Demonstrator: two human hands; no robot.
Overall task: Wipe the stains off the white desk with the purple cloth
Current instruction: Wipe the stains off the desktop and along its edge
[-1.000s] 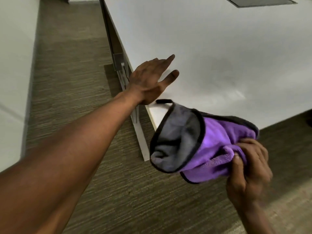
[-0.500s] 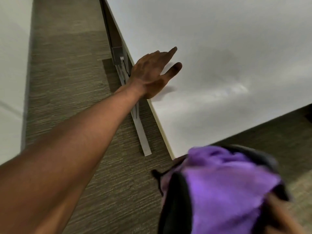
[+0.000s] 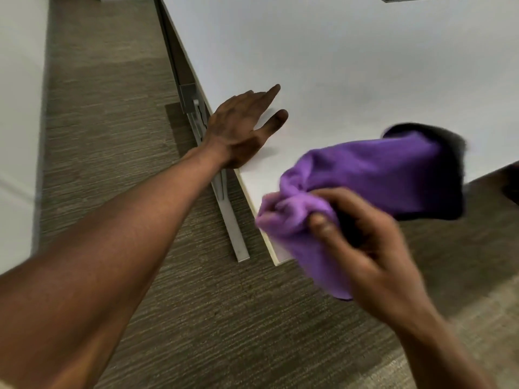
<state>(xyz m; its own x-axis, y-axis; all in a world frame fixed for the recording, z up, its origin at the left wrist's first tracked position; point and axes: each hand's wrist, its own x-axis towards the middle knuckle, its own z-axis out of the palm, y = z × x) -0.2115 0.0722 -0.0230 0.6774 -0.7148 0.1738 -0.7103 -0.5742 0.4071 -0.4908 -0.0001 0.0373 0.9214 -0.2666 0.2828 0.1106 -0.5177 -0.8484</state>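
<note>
Probably an office, broad white desk [image 3: 351,51] on metal legs [image 3: 224,203], commercial carpet [image 3: 112,136] (striped brown)

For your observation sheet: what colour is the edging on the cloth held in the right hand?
Black edging on the purple cloth, seen in the head view.

The right hand [image 3: 373,242] now rises back into clear view from the bottom edge, bringing the bunched purple cloth [image 3: 365,186] up over the near corner of the white desk [image 3: 351,66]. The left hand [image 3: 241,130] sits lower, its heel now resting on the desk edge.
</note>
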